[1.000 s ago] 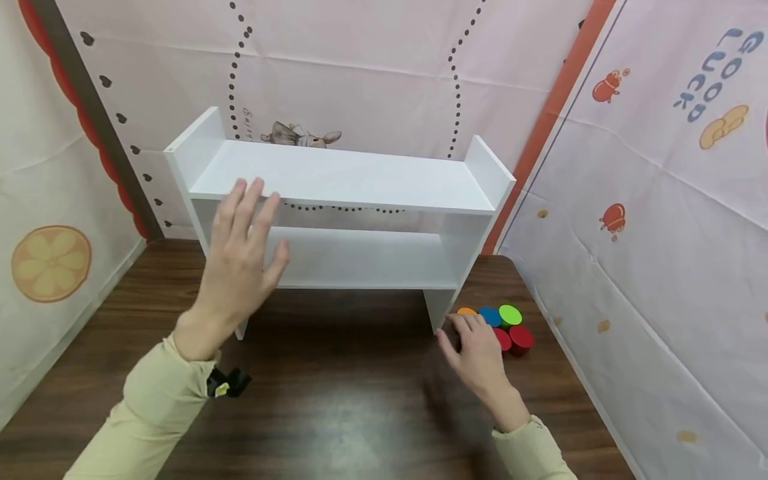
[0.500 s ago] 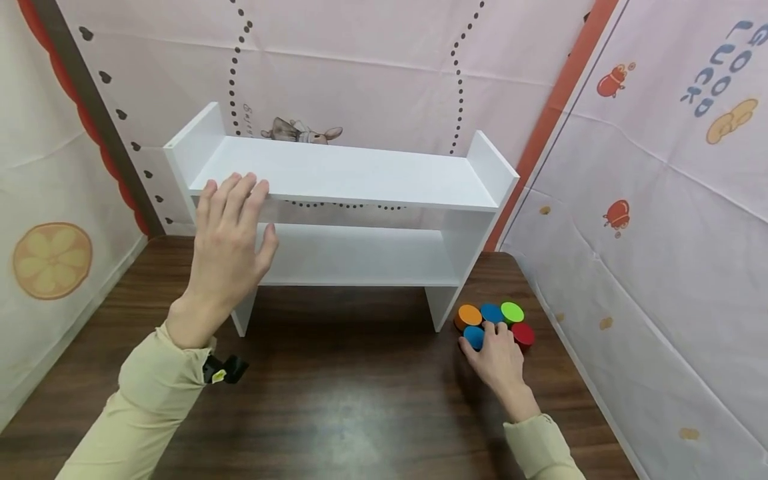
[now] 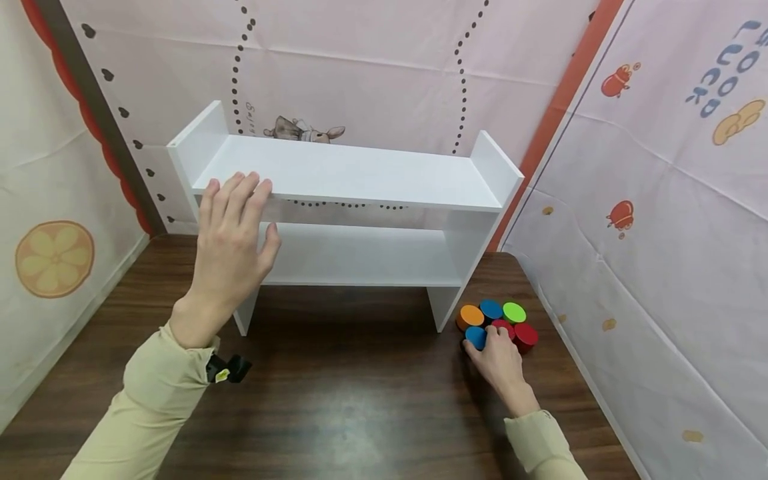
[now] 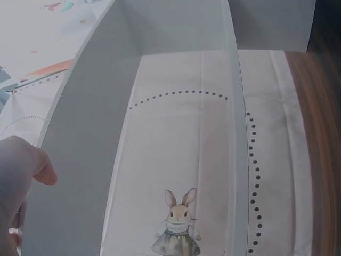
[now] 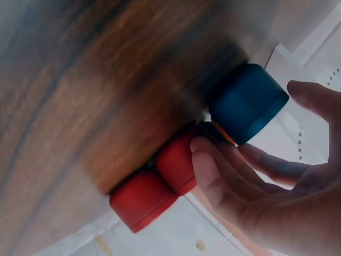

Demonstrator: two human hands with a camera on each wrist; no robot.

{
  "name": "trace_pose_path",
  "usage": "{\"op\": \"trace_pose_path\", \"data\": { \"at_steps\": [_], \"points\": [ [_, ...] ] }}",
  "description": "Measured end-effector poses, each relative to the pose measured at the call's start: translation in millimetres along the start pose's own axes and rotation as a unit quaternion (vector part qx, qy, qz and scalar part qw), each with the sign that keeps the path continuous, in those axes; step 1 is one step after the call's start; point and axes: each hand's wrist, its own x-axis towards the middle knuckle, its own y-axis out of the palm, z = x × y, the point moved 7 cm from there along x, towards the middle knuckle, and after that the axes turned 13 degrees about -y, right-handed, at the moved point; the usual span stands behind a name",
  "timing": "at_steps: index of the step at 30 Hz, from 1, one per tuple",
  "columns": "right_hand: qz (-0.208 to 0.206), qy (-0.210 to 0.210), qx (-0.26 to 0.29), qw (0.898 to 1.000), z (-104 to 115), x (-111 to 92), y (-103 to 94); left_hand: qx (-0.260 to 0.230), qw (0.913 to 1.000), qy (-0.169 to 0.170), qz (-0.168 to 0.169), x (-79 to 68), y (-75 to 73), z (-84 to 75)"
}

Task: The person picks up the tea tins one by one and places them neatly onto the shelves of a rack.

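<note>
My right hand (image 3: 501, 363) is at a cluster of short coloured cylinders on the right of the table. In the right wrist view its thumb and index finger lie at opposite sides of a blue cylinder (image 5: 248, 104) and pinch it. Another fingertip lies against a red cylinder (image 5: 176, 160), with a second red cylinder (image 5: 143, 200) beside that. My left hand (image 3: 225, 253) is raised with fingers extended at the front edge of the white shelf's (image 3: 354, 173) top board, near its left end. In the left wrist view the thumb (image 4: 45, 170) overlaps that board.
An orange cylinder (image 3: 470, 317), another blue cylinder (image 3: 491, 309) and a green cylinder (image 3: 514, 312) form the cluster's back row, close to the shelf's right leg (image 3: 443, 307). Printed cloth walls (image 3: 654, 280) border the brown wooden table (image 3: 336, 407).
My right hand has moved right onto the cylinders, its thumb and fingers coming around the nearest blue one. My left hand has shifted slightly left, its fingers drawing closer together.
</note>
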Motion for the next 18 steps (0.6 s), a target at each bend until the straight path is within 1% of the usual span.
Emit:
{"op": "trace_pose_path", "data": {
  "at_steps": [6, 13, 18],
  "points": [
    [0.020, 0.002, 0.015, 1.000, -3, 4, 5.1, 0.004, 1.0000, -0.004, 0.005, -0.2, 1.1, 0.5],
    [0.057, 0.017, 0.034, 0.998, -6, 7, 11.5, 0.003, 1.0000, -0.005, 0.005, -0.1, 2.0, 0.4],
    [0.060, 0.016, 0.049, 0.997, -5, 8, 12.1, 0.001, 1.0000, -0.004, 0.001, 0.3, 1.8, -0.1]
  ]
}}
